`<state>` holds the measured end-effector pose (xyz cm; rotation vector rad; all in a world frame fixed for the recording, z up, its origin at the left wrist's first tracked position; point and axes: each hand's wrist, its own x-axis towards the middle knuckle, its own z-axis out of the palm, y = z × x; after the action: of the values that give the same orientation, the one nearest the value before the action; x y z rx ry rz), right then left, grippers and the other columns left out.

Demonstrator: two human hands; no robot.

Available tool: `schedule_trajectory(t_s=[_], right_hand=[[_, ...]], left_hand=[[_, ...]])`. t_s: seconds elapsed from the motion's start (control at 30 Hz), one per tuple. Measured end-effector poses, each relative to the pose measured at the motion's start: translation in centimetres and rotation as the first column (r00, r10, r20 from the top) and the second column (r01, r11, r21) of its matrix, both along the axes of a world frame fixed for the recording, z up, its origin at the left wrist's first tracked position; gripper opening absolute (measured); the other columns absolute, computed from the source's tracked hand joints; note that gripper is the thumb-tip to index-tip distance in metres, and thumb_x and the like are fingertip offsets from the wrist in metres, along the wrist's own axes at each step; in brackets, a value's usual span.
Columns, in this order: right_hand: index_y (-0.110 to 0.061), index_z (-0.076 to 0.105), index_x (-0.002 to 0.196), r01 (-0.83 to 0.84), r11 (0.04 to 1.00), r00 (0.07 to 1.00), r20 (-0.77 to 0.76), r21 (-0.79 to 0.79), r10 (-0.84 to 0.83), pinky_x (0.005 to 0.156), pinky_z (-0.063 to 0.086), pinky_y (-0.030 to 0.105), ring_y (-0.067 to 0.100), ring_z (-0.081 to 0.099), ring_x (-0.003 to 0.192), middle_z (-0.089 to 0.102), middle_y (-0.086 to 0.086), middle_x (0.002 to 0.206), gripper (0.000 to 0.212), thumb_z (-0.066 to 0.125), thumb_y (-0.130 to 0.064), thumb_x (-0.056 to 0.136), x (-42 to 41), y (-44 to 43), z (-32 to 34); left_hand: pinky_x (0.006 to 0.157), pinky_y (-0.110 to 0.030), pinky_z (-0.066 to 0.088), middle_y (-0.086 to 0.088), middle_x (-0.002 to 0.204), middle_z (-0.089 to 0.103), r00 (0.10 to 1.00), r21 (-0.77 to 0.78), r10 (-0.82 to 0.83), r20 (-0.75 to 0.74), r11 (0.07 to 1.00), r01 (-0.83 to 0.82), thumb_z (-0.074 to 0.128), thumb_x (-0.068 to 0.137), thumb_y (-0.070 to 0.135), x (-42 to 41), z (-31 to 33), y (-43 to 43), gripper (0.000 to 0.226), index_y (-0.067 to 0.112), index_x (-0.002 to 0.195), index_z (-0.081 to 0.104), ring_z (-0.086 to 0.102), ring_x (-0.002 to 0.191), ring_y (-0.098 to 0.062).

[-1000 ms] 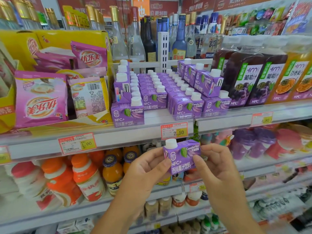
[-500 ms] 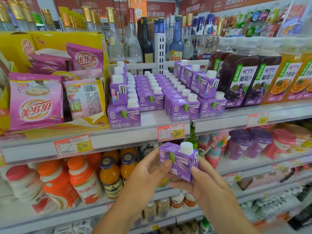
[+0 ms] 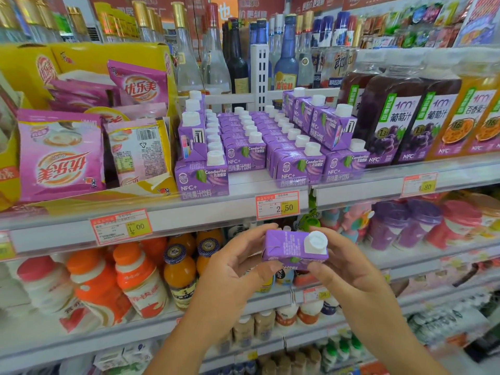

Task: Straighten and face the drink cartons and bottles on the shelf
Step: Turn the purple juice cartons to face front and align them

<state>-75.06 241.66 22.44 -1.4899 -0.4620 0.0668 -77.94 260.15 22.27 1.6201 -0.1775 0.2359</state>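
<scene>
I hold one small purple juice carton with a white cap in front of the shelf edge, below the price rail. My left hand pinches its left end and my right hand grips its right end. The carton is tipped so its top and cap face me. On the shelf above stand several rows of the same purple cartons. One front carton sits further forward at the left. A few cartons are stacked on top at the right, turned at an angle.
Dark grape juice bottles and orange juice bottles stand right of the cartons. A yellow box of pink drink sachets fills the left. Glass bottles line the back. Orange bottles and cups fill the lower shelves.
Both hands have turned the carton: its front label faced me a second ago, and now its top and cap face me. It stays below the price rail.
</scene>
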Motion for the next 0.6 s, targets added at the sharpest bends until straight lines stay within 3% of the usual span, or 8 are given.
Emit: schedule_trajectory(t_s=[0.1, 0.17, 0.27, 0.43, 0.6], right_hand=[[-0.032, 0.063, 0.116, -0.011, 0.997, 1.0, -0.026, -0.07, 0.009, 0.081, 0.054, 0.021, 0.01, 0.067, 0.103, 0.072, -0.009, 0.109, 0.041, 0.069, -0.037, 0.076, 0.2, -0.4, 0.4], [-0.03, 0.062, 0.116, -0.064, 0.982, 0.998, -0.019, -0.176, 0.061, 0.082, 0.054, 0.022, 0.01, 0.067, 0.101, 0.073, -0.009, 0.106, 0.035, 0.072, -0.037, 0.083, 0.6, -0.8, 1.2], [-0.029, 0.065, 0.115, -0.094, 0.961, 0.995, 0.006, -0.262, 0.1, 0.082, 0.056, 0.027, 0.012, 0.068, 0.099, 0.073, -0.007, 0.105, 0.031, 0.068, -0.038, 0.085, 1.4, -1.3, 2.7], [-0.032, 0.073, 0.101, -0.076, 0.91, 0.977, 0.154, -0.407, 0.15, 0.076, 0.053, 0.018, 0.009, 0.069, 0.091, 0.074, -0.01, 0.095, 0.03, 0.067, -0.038, 0.073, 3.3, -0.9, 6.1], [-0.042, 0.068, 0.1, -0.038, 0.818, 0.937, 0.263, -0.574, 0.229, 0.071, 0.05, 0.013, 0.002, 0.067, 0.081, 0.072, -0.017, 0.09, 0.029, 0.064, -0.044, 0.071, 5.1, 0.5, 11.3]], left_hand=[[0.091, -0.023, 0.052, 0.017, 0.117, 0.069, 1.0, 0.05, 0.005, -0.027, 0.999, -0.003, 0.073, 0.084, 0.04, 0.0, -0.2, 0.2, 0.04, 0.037, 0.122, 0.058, 0.063, 0.112, -0.005], [0.095, -0.03, 0.051, 0.018, 0.12, 0.067, 0.999, 0.107, -0.011, -0.052, 0.994, 0.016, 0.062, 0.084, 0.053, 0.0, -0.3, 0.3, 0.046, 0.041, 0.127, 0.053, 0.061, 0.115, -0.005], [0.096, -0.032, 0.052, 0.021, 0.119, 0.066, 0.999, 0.139, -0.004, -0.045, 0.99, 0.011, 0.056, 0.086, 0.056, -0.2, -0.2, 0.4, 0.045, 0.044, 0.128, 0.049, 0.061, 0.114, -0.003], [0.09, -0.019, 0.05, 0.033, 0.117, 0.062, 0.99, 0.208, 0.109, 0.087, 0.97, -0.125, 0.058, 0.08, 0.06, -0.2, 1.2, 1.0, 0.036, 0.066, 0.115, 0.052, 0.06, 0.109, 0.005], [0.087, -0.005, 0.041, 0.039, 0.115, 0.058, 0.943, 0.342, 0.235, 0.237, 0.888, -0.307, 0.059, 0.082, 0.061, 0.7, 4.5, 2.8, 0.033, 0.061, 0.113, 0.048, 0.055, 0.107, 0.015]])
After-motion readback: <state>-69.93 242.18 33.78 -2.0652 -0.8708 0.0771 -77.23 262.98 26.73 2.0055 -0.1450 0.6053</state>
